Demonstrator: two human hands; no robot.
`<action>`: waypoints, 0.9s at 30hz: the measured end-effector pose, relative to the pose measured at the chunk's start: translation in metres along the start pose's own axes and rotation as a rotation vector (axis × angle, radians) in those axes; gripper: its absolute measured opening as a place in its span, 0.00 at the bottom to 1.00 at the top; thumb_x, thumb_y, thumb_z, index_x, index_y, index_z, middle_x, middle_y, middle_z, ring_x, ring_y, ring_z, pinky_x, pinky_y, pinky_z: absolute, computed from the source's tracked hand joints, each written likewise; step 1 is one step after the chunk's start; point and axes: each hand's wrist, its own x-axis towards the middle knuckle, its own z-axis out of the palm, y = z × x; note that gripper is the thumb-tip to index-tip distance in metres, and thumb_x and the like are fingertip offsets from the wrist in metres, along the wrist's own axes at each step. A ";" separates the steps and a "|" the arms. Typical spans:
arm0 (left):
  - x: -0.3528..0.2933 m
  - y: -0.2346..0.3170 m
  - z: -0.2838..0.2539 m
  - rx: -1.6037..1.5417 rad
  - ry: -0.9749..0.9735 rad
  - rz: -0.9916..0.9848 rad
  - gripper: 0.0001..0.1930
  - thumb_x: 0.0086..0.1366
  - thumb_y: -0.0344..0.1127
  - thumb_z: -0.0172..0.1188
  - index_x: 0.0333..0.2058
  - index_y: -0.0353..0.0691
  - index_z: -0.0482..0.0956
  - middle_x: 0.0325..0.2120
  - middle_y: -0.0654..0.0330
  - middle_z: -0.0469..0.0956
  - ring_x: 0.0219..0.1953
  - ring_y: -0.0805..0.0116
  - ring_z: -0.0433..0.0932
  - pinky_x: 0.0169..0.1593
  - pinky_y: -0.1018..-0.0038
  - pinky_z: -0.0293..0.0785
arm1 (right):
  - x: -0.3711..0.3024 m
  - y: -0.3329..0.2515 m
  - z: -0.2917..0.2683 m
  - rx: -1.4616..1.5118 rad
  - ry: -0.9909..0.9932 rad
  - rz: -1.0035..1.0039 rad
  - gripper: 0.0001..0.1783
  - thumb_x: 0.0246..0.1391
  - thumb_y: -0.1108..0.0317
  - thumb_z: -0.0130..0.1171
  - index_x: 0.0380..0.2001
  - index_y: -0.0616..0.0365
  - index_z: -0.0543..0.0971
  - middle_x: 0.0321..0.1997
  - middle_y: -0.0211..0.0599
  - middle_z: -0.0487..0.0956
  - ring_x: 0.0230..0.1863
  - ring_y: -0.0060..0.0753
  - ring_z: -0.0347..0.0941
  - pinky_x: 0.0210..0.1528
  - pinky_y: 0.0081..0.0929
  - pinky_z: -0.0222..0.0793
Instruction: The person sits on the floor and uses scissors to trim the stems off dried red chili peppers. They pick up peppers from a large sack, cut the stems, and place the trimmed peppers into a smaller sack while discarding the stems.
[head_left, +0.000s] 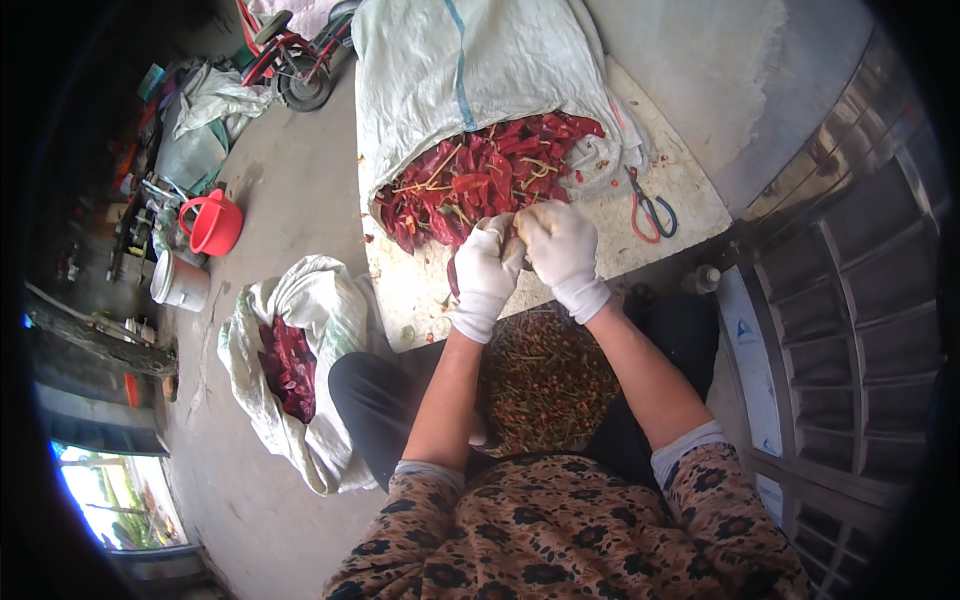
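My left hand [487, 272] and my right hand [562, 252], both in white gloves, meet fingertip to fingertip over the near edge of a pale board [410, 308]. Both are closed, pinching a dried red chili pepper [453, 278] whose dark red end shows beside the left glove; most of it is hidden by the fingers. Just beyond them, a heap of dried red chili peppers [485, 178] spills from the mouth of a large white woven sack [420, 80] lying on the board. Scissors [652, 212] with orange and dark handles lie to the right of the heap.
Below my hands, between my legs, is a mass of stems and red bits [545, 380]. A second white sack [335, 285] holding red peppers stands at my left. Farther left are a red bucket [215, 225], a white bucket [180, 282] and a small red cycle [300, 75].
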 end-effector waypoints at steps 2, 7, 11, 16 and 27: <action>0.004 -0.003 -0.004 -0.119 0.020 0.052 0.15 0.65 0.29 0.59 0.50 0.34 0.83 0.38 0.47 0.84 0.40 0.50 0.85 0.46 0.64 0.80 | -0.001 0.007 0.003 0.455 -0.048 0.388 0.11 0.61 0.63 0.62 0.28 0.56 0.85 0.25 0.31 0.82 0.22 0.29 0.74 0.29 0.31 0.72; 0.011 -0.007 -0.001 -0.300 0.017 0.020 0.14 0.65 0.29 0.60 0.48 0.32 0.83 0.38 0.48 0.84 0.39 0.56 0.85 0.46 0.68 0.79 | 0.001 0.026 0.015 1.246 -0.029 0.973 0.12 0.66 0.60 0.61 0.34 0.57 0.85 0.26 0.26 0.81 0.24 0.21 0.73 0.28 0.22 0.68; 0.012 -0.009 0.013 -0.149 0.052 -0.033 0.15 0.64 0.33 0.63 0.46 0.31 0.84 0.36 0.47 0.84 0.37 0.56 0.85 0.45 0.68 0.80 | 0.005 0.027 0.021 0.688 0.020 0.623 0.12 0.65 0.60 0.62 0.32 0.56 0.85 0.29 0.25 0.82 0.30 0.26 0.78 0.31 0.33 0.73; 0.012 -0.017 0.012 -0.222 -0.028 -0.107 0.14 0.67 0.36 0.63 0.47 0.32 0.81 0.32 0.56 0.83 0.31 0.67 0.80 0.38 0.72 0.76 | 0.010 0.015 0.007 0.039 0.046 0.123 0.12 0.62 0.62 0.65 0.28 0.58 0.85 0.27 0.45 0.83 0.26 0.40 0.80 0.33 0.35 0.73; 0.013 -0.031 0.023 -0.266 -0.073 -0.088 0.14 0.73 0.31 0.58 0.53 0.29 0.74 0.43 0.58 0.75 0.38 0.71 0.75 0.44 0.75 0.75 | 0.012 0.006 -0.011 0.238 -0.161 0.436 0.13 0.61 0.61 0.65 0.31 0.60 0.87 0.26 0.40 0.85 0.25 0.32 0.81 0.32 0.31 0.74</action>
